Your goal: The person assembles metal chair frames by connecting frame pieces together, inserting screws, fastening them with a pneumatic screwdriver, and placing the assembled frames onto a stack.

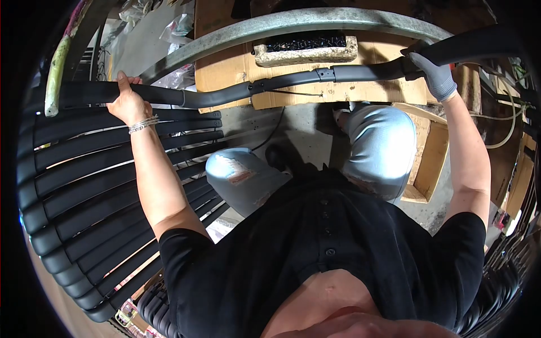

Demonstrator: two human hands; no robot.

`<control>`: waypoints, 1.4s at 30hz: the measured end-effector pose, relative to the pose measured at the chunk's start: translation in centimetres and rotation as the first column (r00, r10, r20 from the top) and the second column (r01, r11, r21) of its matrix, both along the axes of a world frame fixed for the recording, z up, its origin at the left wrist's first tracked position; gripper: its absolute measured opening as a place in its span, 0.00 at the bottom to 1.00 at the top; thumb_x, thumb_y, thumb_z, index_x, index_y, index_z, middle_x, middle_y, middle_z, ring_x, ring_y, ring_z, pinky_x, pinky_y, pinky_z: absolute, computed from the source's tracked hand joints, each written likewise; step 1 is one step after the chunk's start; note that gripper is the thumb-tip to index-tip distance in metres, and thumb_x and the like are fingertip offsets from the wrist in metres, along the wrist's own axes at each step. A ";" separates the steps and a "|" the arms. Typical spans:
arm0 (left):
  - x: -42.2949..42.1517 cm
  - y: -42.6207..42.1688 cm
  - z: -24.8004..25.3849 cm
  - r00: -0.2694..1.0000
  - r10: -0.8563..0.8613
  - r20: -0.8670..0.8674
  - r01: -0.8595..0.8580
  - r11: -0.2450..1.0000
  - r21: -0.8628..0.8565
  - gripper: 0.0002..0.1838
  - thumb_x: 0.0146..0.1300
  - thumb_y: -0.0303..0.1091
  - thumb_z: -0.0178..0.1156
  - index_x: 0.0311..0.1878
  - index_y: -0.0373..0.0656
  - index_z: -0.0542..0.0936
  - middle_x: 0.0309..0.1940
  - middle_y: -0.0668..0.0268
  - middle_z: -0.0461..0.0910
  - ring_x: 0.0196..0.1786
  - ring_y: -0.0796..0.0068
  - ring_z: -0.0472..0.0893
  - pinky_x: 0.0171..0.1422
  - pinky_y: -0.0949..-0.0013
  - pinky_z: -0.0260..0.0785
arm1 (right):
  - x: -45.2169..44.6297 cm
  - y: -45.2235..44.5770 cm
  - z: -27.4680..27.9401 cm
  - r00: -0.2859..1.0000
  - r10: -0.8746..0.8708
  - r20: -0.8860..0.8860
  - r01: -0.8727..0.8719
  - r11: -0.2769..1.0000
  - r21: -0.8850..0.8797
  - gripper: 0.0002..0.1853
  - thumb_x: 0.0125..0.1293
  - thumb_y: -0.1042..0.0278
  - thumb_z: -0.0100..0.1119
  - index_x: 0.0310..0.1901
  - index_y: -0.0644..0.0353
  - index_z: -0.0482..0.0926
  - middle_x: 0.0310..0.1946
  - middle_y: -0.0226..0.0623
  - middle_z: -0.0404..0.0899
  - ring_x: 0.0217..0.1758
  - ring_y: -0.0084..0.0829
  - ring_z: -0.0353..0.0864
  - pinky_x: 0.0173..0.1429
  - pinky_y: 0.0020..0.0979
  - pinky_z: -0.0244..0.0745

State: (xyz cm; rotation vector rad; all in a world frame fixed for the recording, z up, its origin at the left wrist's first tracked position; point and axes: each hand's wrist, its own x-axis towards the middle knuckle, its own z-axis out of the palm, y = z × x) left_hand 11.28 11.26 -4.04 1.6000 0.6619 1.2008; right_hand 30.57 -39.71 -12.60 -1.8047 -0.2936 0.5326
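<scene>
Two hands are wrapped around one long black bar [220,97]. By the left hand [131,102], which is bare, the bar is grasped near one end, with the thumb bent over it. By the right hand [433,70], which is covered by a grey glove [442,81], it is grasped toward the other end, and some of the fingers are hidden.

The long axis of the bar is laid from side to side, going from hand to hand, with a soft bend along the way. So its middle is found to the right of the left hand and to the left of the right hand. More of the bar is seen past each hand, on the outer side. One joint [258,86] is placed nearer to the left hand, and another joint [326,74] is placed nearer to the right hand.

Past the bar, between the hands, a pale tray [304,57] of small black pieces [304,43] is set on the surface [225,70], a bit nearer to the right hand. Behind the tray, a grey metal bar [315,18] is curved across. On the body side of the left hand, many black bars [84,169] are lined up. Whether the held bar is touched by the surface cannot be told.
</scene>
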 end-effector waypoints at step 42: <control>15.7 -19.7 -18.7 0.316 -0.195 -0.929 0.747 0.654 0.117 0.15 0.54 0.37 0.48 0.43 0.47 0.77 0.42 0.54 0.76 0.46 0.54 0.75 0.53 0.58 0.65 | -8.6 -3.9 0.6 0.821 -0.320 -0.473 0.473 -0.084 0.877 0.25 0.53 0.57 0.58 0.50 0.60 0.67 0.41 0.43 0.69 0.46 0.40 0.69 0.48 0.42 0.70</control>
